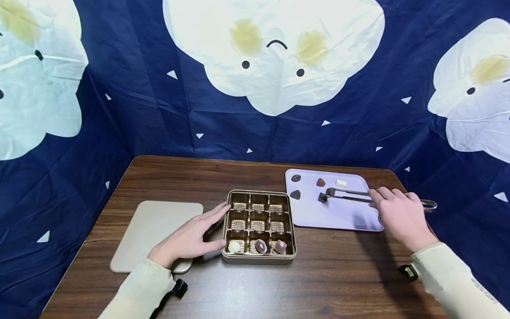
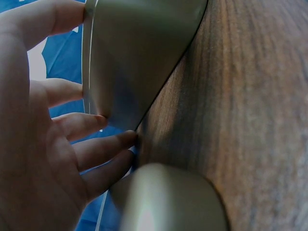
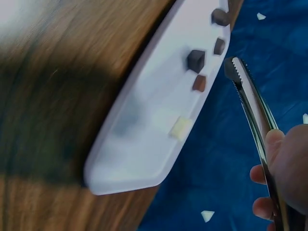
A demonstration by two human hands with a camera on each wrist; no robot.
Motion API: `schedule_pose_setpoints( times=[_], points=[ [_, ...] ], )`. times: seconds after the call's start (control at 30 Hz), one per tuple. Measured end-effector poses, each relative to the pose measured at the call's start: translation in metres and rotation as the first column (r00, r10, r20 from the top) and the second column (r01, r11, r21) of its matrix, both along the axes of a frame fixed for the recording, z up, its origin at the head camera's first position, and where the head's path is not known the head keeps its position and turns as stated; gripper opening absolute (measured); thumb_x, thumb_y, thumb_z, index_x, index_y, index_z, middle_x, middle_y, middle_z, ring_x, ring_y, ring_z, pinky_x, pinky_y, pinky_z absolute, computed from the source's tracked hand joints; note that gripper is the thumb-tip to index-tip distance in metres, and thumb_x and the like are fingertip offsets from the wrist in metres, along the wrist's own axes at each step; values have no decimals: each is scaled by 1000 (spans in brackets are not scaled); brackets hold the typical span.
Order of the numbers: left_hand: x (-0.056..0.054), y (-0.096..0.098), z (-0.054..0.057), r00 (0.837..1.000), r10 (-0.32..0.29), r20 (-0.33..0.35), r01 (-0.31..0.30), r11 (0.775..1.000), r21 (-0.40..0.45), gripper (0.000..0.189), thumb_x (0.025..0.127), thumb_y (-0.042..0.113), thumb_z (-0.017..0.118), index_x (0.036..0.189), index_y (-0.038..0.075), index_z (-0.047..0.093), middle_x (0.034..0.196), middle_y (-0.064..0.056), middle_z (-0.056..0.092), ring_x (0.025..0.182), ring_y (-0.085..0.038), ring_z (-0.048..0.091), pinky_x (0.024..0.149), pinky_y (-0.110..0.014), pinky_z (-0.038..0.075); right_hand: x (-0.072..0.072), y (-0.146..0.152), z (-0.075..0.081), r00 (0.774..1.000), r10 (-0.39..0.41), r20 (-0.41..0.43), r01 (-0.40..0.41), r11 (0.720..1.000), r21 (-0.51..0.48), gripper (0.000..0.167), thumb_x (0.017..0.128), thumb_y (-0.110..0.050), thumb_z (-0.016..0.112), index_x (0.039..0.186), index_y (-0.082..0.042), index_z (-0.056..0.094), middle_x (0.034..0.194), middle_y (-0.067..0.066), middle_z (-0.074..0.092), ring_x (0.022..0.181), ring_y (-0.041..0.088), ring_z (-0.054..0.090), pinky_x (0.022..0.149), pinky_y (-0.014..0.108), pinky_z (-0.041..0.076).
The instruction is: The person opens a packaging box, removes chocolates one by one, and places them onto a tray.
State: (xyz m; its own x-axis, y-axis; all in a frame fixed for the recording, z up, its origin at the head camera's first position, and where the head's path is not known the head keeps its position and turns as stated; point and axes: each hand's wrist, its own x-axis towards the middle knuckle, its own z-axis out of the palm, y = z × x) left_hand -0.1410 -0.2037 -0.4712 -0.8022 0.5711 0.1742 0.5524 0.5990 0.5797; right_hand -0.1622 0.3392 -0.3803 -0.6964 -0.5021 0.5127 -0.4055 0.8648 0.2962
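Observation:
A gold tin box (image 1: 259, 260) with nine compartments stands mid-table. Its front row holds a white chocolate (image 1: 234, 246), a glossy brown oval chocolate (image 1: 260, 246) and a pinkish-brown chocolate (image 1: 280, 247). My left hand (image 1: 191, 235) rests its fingertips and thumb along the tin's left side, fingers spread. My right hand (image 1: 400, 215) grips metal tongs (image 1: 352, 199) over the lilac tray (image 1: 338, 217). In the head view their tips overlap the edge of a dark cube chocolate (image 1: 322, 198); in the right wrist view that cube (image 3: 196, 61) sits on the tray, apart from the tongs' tips.
Around the cube on the tray lie two dark chocolates (image 1: 295, 178), a reddish-brown one (image 1: 320, 182) and a white block (image 1: 341, 182). A flat beige lid (image 1: 155, 226) lies left of the tin, partly under my left hand. Dark blue cloth (image 1: 259, 141) hangs behind the table.

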Motion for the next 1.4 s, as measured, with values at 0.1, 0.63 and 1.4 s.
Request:
schedule_pose_setpoints(
  times=[0.1,0.63,1.4],
  points=[
    [0,0,-1,1000,2,-1,-2,1000,-3,93,94,47,73,168,16,28,171,-18,29,152,-38,38,118,-68,33,-2,8,-6,999,-39,25,39,999,-5,28,81,-12,72,108,-5,70,98,11,72,76,37,66,52,47,40],
    [0,0,1,1000,-4,-1,4,1000,-7,94,94,47,74,169,17,26,171,-18,28,153,-37,36,119,-69,30,-8,37,-29,958,-198,206,210,977,-36,22,86,-14,72,107,-8,70,99,14,71,78,40,65,53,50,38],
    [0,1,0,1000,-12,-7,12,1000,3,92,94,48,72,168,14,28,170,-20,29,152,-40,37,117,-71,31,0,48,-38,920,-236,313,256,966,-25,24,87,-13,74,110,-6,70,97,16,69,81,42,69,52,50,40]
  ],
)
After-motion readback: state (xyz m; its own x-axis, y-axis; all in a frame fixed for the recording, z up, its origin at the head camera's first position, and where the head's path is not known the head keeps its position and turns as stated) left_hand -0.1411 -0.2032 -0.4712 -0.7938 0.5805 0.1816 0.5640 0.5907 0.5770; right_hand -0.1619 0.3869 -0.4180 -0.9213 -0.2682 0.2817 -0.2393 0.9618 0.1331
